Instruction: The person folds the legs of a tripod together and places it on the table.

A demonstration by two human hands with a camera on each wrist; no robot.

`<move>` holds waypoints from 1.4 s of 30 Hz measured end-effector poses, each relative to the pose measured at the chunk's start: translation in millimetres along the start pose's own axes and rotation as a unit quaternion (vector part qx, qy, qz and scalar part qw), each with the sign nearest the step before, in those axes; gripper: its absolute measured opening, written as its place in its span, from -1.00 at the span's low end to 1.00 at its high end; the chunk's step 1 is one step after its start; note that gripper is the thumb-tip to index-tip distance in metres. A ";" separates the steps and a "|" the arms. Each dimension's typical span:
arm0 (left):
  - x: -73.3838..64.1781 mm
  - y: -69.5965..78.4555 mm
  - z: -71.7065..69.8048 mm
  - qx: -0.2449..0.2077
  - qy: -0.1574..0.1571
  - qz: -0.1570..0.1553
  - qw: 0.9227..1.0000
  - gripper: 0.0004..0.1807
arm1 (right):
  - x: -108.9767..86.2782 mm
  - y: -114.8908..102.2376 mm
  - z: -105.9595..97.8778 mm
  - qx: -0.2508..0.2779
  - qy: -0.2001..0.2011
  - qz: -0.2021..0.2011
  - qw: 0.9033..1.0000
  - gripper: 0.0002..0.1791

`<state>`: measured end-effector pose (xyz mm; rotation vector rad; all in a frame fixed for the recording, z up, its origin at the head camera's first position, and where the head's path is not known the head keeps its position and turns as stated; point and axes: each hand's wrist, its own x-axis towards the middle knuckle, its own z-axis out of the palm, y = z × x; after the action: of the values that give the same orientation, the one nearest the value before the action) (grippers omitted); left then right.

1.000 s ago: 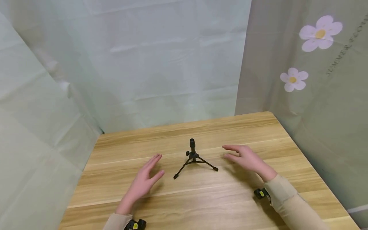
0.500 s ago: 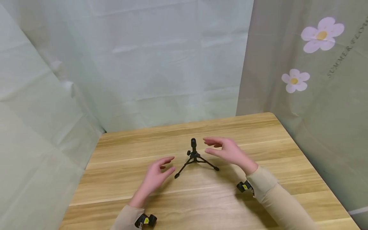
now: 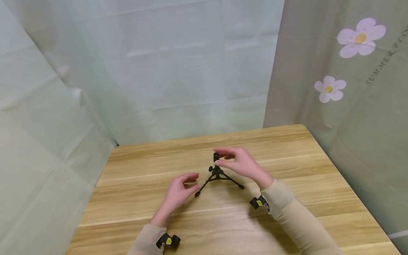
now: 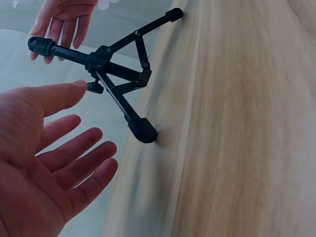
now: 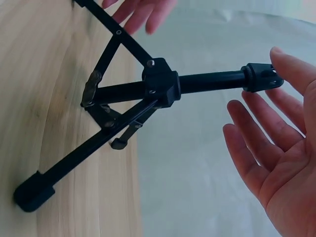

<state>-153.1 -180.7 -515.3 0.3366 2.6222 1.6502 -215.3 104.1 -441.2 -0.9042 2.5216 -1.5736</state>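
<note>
A small black tabletop tripod (image 3: 218,172) stands upright with its legs spread on the wooden table (image 3: 153,156). My right hand (image 3: 243,164) is at its top, thumb and fingers spaced on either side of the head (image 5: 261,77). In the right wrist view the thumb tip is right by that head, and the fingers are loosely bent behind it. To the left, my left hand (image 3: 179,191) hovers beside the near left leg, palm toward the tripod and holding nothing. The left wrist view shows its thumb tip close to the tripod's side knob (image 4: 95,88).
Pale cloth (image 3: 191,71) hangs behind the table and on both sides. On the right, the cloth carries printed flowers (image 3: 361,38). A small black camera (image 3: 169,241) is strapped to the left wrist, another camera (image 3: 259,202) to the right.
My right hand has moved left from beside the tripod to its top. The left hand has come right and a little forward, nearer the left leg. The tripod stays in place.
</note>
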 end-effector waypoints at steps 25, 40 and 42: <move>3.5 0.5 15.1 0.068 -0.019 -0.002 0.998 -0.64 | 6.7 -0.3 6.1 0.005 0.019 0.010 1.000 -0.64; 0.1 -6.8 15.5 0.076 -0.026 -0.009 0.997 -0.73 | 6.5 0.0 6.7 0.013 0.018 0.009 1.000 -0.67; -0.2 -7.3 15.6 0.075 -0.026 -0.011 0.997 -0.76 | 6.8 0.2 7.1 0.015 0.018 0.007 1.000 -0.68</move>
<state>-152.0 -169.9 -528.7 0.3489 2.7060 1.4226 -218.8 95.1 -443.0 -0.8610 2.5149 -1.6342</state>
